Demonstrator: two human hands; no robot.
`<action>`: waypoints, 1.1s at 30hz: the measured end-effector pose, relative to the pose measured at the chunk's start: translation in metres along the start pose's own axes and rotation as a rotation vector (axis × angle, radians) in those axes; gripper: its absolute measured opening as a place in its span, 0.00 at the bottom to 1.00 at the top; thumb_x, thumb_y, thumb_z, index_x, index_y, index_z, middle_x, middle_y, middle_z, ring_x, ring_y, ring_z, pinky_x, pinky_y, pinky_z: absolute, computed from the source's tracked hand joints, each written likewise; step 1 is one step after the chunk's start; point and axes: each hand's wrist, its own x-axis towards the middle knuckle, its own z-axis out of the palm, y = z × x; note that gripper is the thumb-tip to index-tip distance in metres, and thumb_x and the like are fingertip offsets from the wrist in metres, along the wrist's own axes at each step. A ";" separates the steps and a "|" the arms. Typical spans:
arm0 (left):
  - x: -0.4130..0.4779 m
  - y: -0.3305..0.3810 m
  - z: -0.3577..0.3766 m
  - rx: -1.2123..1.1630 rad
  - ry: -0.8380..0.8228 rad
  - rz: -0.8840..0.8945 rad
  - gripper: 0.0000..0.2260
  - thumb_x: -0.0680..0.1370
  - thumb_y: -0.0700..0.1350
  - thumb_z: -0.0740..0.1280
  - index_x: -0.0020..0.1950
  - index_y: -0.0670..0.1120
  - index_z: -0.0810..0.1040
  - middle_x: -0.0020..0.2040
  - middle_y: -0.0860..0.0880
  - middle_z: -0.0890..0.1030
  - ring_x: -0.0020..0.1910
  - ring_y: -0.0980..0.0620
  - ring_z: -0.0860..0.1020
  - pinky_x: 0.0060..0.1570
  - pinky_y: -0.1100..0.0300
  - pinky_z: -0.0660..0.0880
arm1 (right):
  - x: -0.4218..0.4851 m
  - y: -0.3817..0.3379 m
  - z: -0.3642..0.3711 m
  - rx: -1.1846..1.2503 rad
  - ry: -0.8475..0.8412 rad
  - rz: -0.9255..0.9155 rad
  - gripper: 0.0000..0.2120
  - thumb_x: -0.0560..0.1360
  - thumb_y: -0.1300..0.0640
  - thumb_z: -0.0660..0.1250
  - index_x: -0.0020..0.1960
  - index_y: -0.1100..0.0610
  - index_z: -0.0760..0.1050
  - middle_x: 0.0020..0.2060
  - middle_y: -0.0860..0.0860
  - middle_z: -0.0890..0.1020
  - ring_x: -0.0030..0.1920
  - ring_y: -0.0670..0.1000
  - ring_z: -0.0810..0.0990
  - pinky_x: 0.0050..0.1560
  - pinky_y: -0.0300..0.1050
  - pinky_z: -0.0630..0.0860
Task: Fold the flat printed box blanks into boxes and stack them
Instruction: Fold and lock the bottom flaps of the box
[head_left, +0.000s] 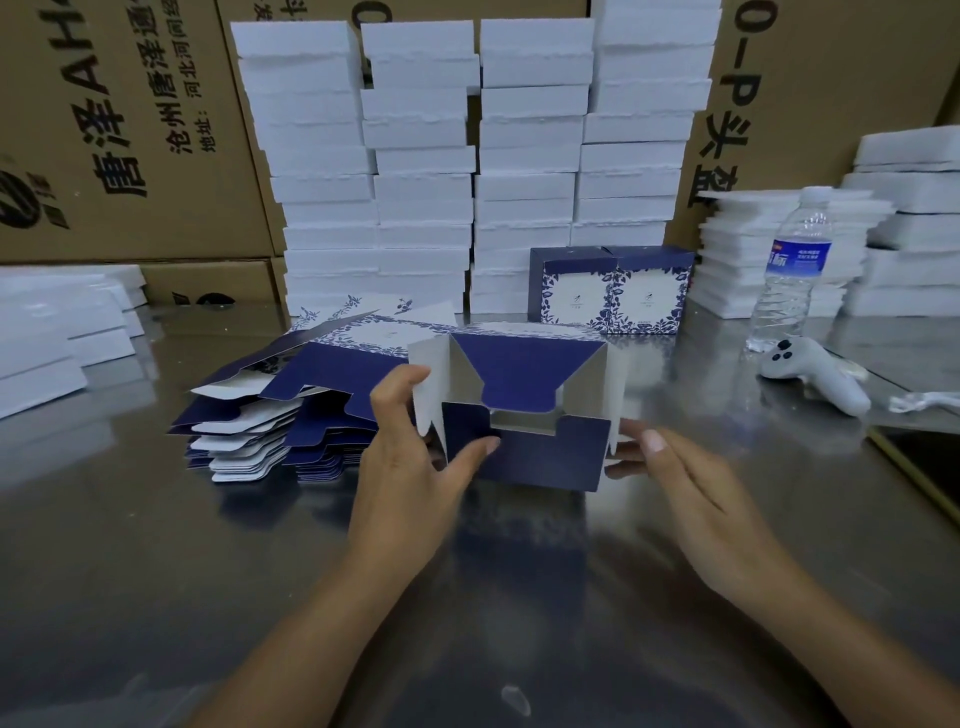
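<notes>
Left hand: grips the left side of the half-folded box. The thumb lies on the navy front panel and the fingers curl over the white side flap.
Right hand: fingers nearly straight and together, tips touching the box's right wall. Nothing is pinched.
Half-folded box: held between both hands, low over the surface, open end towards the person. The upper navy flap is folded down, the lower notched panel is raised, and the two do not meet. The white side flaps stand out left and right.
Flat blanks: a loose fanned pile on the surface just left of the left hand, navy and white faces mixed. The top sheets are tilted up at the back.
Finished boxes: two, upright, side by side and touching, behind the held box, blue floral print facing front.
White stacks: four tall columns against the back, with lower piles far left and right.
Water bottle: upright at the right, cap on.
Controller: white, lying just in front of the bottle.
Cartons: brown with printed characters, behind everything.
</notes>
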 end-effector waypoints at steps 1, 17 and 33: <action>-0.001 0.000 0.001 0.010 0.014 0.002 0.32 0.70 0.44 0.75 0.57 0.65 0.55 0.45 0.58 0.75 0.35 0.46 0.81 0.38 0.42 0.79 | -0.001 0.000 -0.001 -0.002 -0.011 0.010 0.13 0.76 0.42 0.56 0.56 0.43 0.72 0.43 0.38 0.82 0.46 0.40 0.79 0.50 0.29 0.70; -0.005 0.020 0.012 -0.090 0.039 0.129 0.39 0.69 0.38 0.76 0.63 0.69 0.58 0.55 0.60 0.72 0.42 0.56 0.78 0.39 0.63 0.78 | 0.001 0.009 0.012 -0.191 0.166 0.133 0.14 0.75 0.45 0.62 0.59 0.47 0.75 0.48 0.42 0.83 0.36 0.45 0.82 0.41 0.47 0.80; -0.006 0.026 0.019 -0.657 -0.308 -0.742 0.13 0.78 0.50 0.61 0.51 0.40 0.75 0.32 0.44 0.83 0.24 0.56 0.75 0.29 0.65 0.75 | 0.003 0.008 0.017 -0.198 0.219 0.173 0.18 0.74 0.46 0.63 0.61 0.50 0.69 0.47 0.44 0.78 0.34 0.45 0.78 0.38 0.43 0.73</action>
